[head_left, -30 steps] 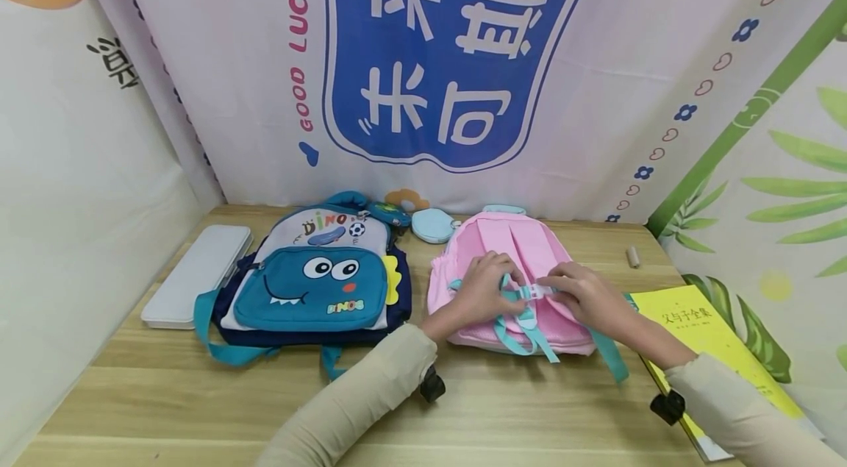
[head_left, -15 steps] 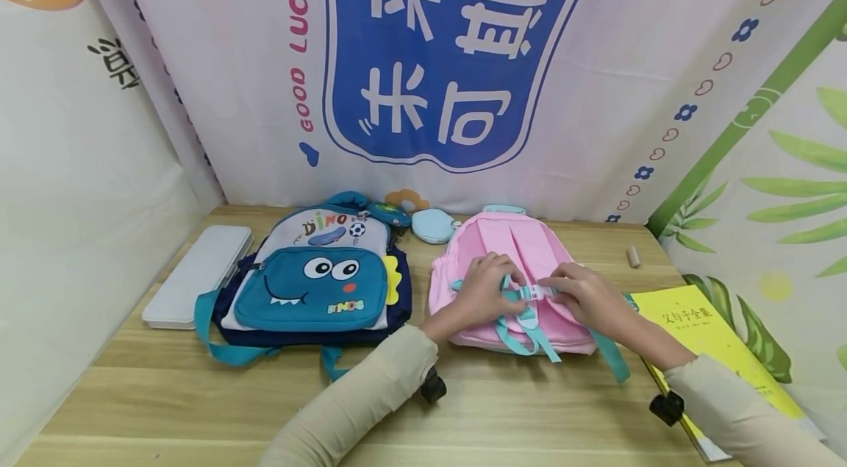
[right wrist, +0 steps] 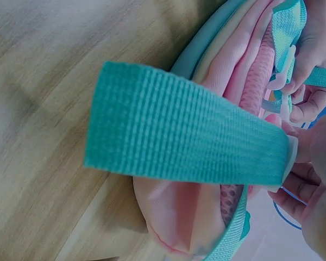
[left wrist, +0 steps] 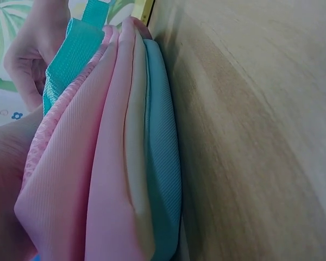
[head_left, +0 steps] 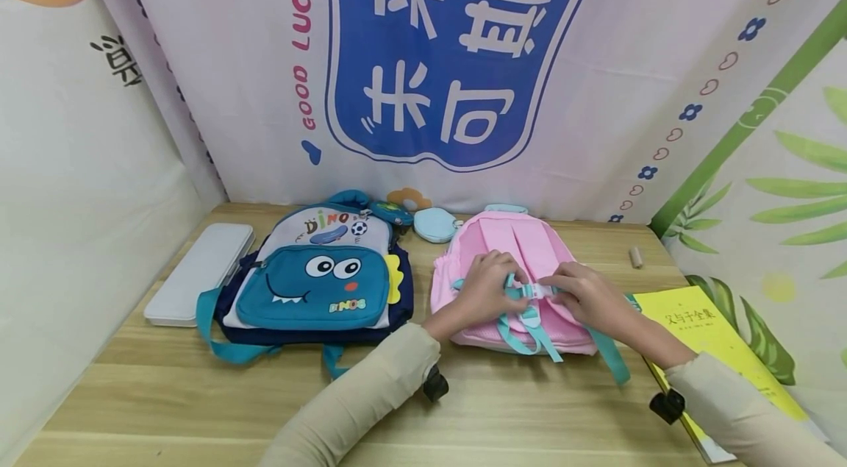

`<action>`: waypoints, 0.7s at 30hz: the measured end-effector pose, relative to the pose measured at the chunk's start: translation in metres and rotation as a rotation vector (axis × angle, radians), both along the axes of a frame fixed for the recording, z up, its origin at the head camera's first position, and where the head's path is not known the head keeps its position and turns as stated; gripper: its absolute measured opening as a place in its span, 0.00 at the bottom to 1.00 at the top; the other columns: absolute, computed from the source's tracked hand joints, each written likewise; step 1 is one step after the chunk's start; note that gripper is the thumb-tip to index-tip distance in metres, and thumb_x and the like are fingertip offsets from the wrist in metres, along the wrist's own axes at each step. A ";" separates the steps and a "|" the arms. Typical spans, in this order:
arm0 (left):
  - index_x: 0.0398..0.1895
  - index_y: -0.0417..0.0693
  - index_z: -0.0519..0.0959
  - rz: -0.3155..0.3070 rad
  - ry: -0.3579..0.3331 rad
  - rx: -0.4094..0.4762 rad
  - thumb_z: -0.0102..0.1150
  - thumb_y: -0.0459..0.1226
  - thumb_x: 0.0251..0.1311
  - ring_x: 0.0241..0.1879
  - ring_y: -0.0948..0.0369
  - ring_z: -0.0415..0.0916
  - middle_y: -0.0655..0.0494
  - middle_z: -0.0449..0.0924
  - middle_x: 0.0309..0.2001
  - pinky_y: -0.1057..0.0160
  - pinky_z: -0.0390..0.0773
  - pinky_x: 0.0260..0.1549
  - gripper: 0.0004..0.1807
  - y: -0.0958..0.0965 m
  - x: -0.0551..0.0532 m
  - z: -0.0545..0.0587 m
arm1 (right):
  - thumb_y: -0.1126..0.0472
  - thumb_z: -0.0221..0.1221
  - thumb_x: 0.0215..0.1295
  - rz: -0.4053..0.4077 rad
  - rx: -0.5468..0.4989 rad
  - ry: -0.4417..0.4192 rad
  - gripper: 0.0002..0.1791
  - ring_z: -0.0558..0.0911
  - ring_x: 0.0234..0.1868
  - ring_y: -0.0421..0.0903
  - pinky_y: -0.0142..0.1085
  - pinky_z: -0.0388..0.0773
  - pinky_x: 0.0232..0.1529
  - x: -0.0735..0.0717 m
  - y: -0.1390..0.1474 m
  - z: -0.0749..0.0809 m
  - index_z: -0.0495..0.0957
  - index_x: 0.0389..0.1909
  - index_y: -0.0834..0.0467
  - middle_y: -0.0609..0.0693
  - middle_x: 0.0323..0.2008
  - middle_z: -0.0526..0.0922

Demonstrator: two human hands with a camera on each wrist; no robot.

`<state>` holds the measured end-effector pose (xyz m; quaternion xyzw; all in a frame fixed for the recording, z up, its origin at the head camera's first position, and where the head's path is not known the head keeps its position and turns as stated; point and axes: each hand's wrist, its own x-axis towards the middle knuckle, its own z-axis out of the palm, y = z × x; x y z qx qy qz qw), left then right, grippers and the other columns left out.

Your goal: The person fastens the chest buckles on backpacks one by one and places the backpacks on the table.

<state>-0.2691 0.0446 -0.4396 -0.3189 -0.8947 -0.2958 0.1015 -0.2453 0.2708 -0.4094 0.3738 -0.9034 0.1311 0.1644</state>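
A pink backpack [head_left: 479, 331] lies on the table with its shoulder straps upward. Across its middle runs a teal webbing strap with a white side-release buckle [head_left: 539, 291]. My left hand [head_left: 488, 289] pinches the strap at the buckle's left end, while my right hand [head_left: 585, 296] grips the buckle's right end. Both halves of the buckle are together. In the right wrist view, a loose teal strap tail [right wrist: 185, 125] hangs past the right fingers. From the left wrist, the backpack's side [left wrist: 108, 147] hides most of the left fingers.
A blue dinosaur backpack [head_left: 314, 287] lies to the left, with a white case [head_left: 201, 268] beside it. A light blue round pouch [head_left: 434, 225] sits behind, between the bags. Under the right forearm is a yellow book [head_left: 704, 327]. A small beige cylinder [head_left: 636, 257] lies at back right.
The head view has shifted very slightly. Both hands keep their hold at the buckle, and the backpack stays in place.
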 end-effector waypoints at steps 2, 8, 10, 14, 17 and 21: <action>0.40 0.56 0.85 -0.001 -0.001 -0.005 0.75 0.48 0.53 0.46 0.65 0.72 0.65 0.79 0.41 0.57 0.68 0.63 0.14 0.000 0.000 0.001 | 0.72 0.72 0.55 -0.005 0.001 -0.014 0.17 0.76 0.32 0.38 0.32 0.80 0.34 0.000 0.000 0.001 0.88 0.46 0.59 0.48 0.35 0.83; 0.40 0.56 0.85 0.001 -0.005 -0.013 0.76 0.49 0.53 0.46 0.65 0.71 0.65 0.79 0.41 0.58 0.68 0.63 0.14 0.001 0.001 0.004 | 0.72 0.72 0.55 -0.008 -0.003 -0.022 0.17 0.76 0.32 0.38 0.32 0.80 0.34 0.000 -0.001 0.002 0.88 0.46 0.60 0.49 0.35 0.83; 0.40 0.56 0.85 -0.001 -0.011 -0.011 0.76 0.48 0.54 0.46 0.65 0.71 0.65 0.79 0.41 0.58 0.68 0.63 0.14 0.001 0.001 0.005 | 0.73 0.72 0.54 -0.005 -0.006 -0.017 0.17 0.76 0.32 0.38 0.32 0.80 0.33 0.000 0.000 0.002 0.88 0.46 0.60 0.49 0.35 0.83; 0.40 0.56 0.85 0.001 -0.019 -0.022 0.76 0.48 0.54 0.46 0.65 0.71 0.65 0.78 0.41 0.58 0.68 0.63 0.14 0.001 0.001 0.007 | 0.73 0.72 0.54 -0.011 -0.009 -0.022 0.17 0.76 0.32 0.38 0.31 0.80 0.33 0.000 -0.001 0.002 0.88 0.46 0.60 0.49 0.35 0.83; 0.40 0.55 0.85 0.002 -0.021 -0.024 0.76 0.48 0.53 0.46 0.65 0.71 0.64 0.78 0.40 0.58 0.68 0.63 0.14 0.001 0.000 0.006 | 0.72 0.72 0.55 -0.025 -0.007 -0.034 0.17 0.76 0.32 0.38 0.31 0.80 0.33 0.001 -0.001 0.002 0.88 0.46 0.59 0.49 0.35 0.83; 0.40 0.55 0.85 -0.001 -0.021 -0.015 0.76 0.48 0.53 0.46 0.65 0.71 0.64 0.79 0.40 0.58 0.68 0.62 0.14 0.001 0.000 0.004 | 0.72 0.72 0.55 -0.034 -0.007 -0.041 0.17 0.76 0.32 0.38 0.32 0.81 0.34 0.002 -0.002 0.002 0.88 0.47 0.59 0.49 0.35 0.83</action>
